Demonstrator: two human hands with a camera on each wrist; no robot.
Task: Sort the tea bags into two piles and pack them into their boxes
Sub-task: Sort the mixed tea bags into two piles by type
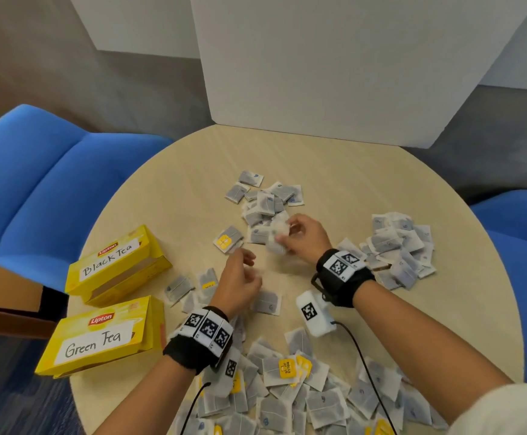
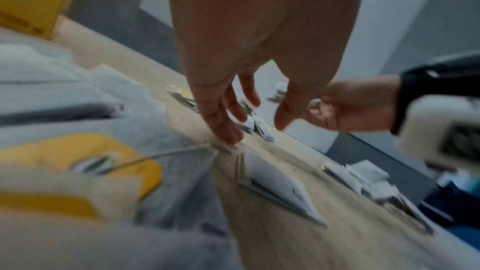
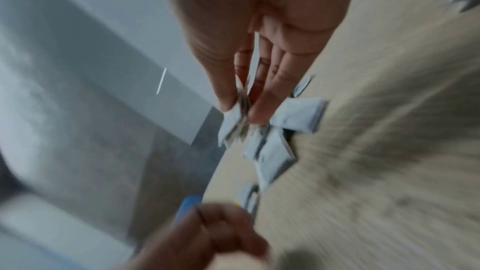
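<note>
Yellow boxes [image 1: 111, 268], grey-white tea bags [image 1: 400, 246], blue chairs [image 1: 36, 183], checkered black-white wristbands [image 1: 207, 331]

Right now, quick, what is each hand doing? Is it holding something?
Left hand: open, fingers relaxed over the table, holding nothing.
Right hand: pinches a small bunch of tea bags between thumb and fingers.

Two boxes [image 1: 111, 296] left on table [image 1: 334, 158], tea bags [image 1: 312, 397] scattered centre, right, near edge (heaped).
</note>
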